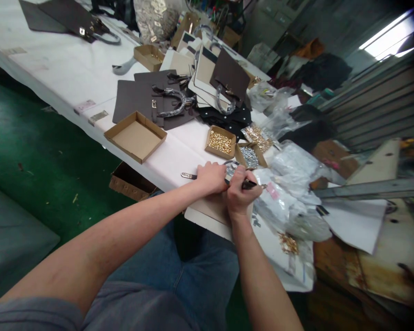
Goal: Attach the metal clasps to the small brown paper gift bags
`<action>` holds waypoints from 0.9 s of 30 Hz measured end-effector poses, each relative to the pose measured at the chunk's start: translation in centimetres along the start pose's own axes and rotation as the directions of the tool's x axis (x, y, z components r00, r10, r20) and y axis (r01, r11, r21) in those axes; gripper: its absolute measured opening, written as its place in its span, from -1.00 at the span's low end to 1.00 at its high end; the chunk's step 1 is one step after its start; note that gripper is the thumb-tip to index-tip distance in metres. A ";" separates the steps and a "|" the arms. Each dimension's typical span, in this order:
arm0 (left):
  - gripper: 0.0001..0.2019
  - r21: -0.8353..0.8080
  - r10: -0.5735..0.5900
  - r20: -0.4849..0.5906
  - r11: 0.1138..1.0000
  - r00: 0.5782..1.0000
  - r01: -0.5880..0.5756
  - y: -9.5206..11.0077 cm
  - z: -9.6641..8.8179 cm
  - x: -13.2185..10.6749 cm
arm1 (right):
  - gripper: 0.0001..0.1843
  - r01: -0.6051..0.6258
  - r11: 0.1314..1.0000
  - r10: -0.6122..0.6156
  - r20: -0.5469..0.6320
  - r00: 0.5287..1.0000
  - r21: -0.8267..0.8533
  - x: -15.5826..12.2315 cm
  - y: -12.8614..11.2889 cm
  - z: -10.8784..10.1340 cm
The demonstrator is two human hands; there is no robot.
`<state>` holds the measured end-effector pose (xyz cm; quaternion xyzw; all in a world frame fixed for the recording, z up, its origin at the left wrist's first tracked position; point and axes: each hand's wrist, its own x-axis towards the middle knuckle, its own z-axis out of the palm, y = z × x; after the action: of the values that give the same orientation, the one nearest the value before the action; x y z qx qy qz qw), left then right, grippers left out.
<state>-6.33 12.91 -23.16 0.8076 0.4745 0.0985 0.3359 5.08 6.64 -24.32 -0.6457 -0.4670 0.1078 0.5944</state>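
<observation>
On a beige bag panel [209, 209] at the table's near edge, my left hand [212, 178] is closed over a dark strap. The strap's end, with a gold-coloured metal buckle [186, 175], sticks out to the left. My right hand [240, 191] touches the left and is wrapped round a dark-handled tool [249, 184], whose kind I cannot make out. A plastic-wrapped handle [231, 167] shows just beyond both hands. Fingers hide most of the spot where they meet.
Small boxes of gold-coloured [221, 142] and silver-coloured hardware [249, 156] stand beyond my hands. A shallow cardboard box [135, 137] sits left. Dark bag panels [134, 101] with wrapped handles lie farther back. Plastic bags [279, 193] crowd the right, near loose gold-coloured pieces [288, 243].
</observation>
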 end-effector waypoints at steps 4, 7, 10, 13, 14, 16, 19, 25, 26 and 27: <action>-0.76 -0.003 -0.029 -0.008 1.000 1.000 0.029 0.2 -0.1 -0.2 | -0.30 -0.059 0.966 0.073 -0.046 0.996 0.253 2.7 -1.1 -0.5; -0.77 -0.024 -0.036 0.007 0.999 0.999 0.036 0.2 -0.4 -0.3 | -0.29 -0.002 0.947 0.037 -0.103 0.994 0.322 3.4 -1.5 -0.9; -0.79 -0.029 -0.045 0.010 0.999 0.999 0.045 0.2 -0.5 -0.3 | -0.28 0.002 0.960 0.020 -0.076 0.997 0.281 2.5 -1.4 -0.7; -0.81 -0.031 -0.041 -0.008 0.999 0.999 0.041 0.0 -0.4 -0.3 | -0.29 -0.020 0.962 0.040 -0.067 0.997 0.274 1.5 -1.0 -0.1; -0.81 -0.031 -0.037 -0.014 0.999 0.999 0.037 0.0 -0.3 -0.3 | -0.29 -0.022 0.960 0.044 -0.072 0.996 0.279 1.4 -0.9 0.1; -0.80 -0.029 -0.028 -0.016 0.999 0.999 0.028 -0.2 -0.2 -0.3 | -0.30 -0.025 0.958 0.047 -0.070 0.996 0.286 1.2 -0.7 0.4; -0.78 -0.028 -0.017 -0.017 0.999 1.000 0.016 -0.3 -0.1 -0.2 | -0.31 -0.023 0.961 0.038 -0.049 0.998 0.277 1.2 -0.8 0.8; -0.74 -0.029 -0.005 0.000 1.000 1.000 0.005 -0.2 -0.2 0.0 | -0.31 -0.003 0.956 0.032 -0.094 0.995 0.293 1.3 -0.9 1.0; -0.76 -0.030 -0.008 -0.001 1.000 1.000 0.008 -0.2 -0.2 0.0 | -0.30 -0.023 0.950 0.051 -0.083 0.995 0.312 1.5 -0.8 0.9; -0.78 -0.032 -0.009 -0.003 0.999 1.000 0.009 -0.2 -0.2 0.0 | -0.28 -0.046 0.940 0.075 -0.072 0.995 0.339 1.8 -0.7 0.6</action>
<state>-6.56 13.07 -23.12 0.7998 0.4773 0.1058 0.3484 5.28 8.23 -23.09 -0.5526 -0.3964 0.1772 0.7114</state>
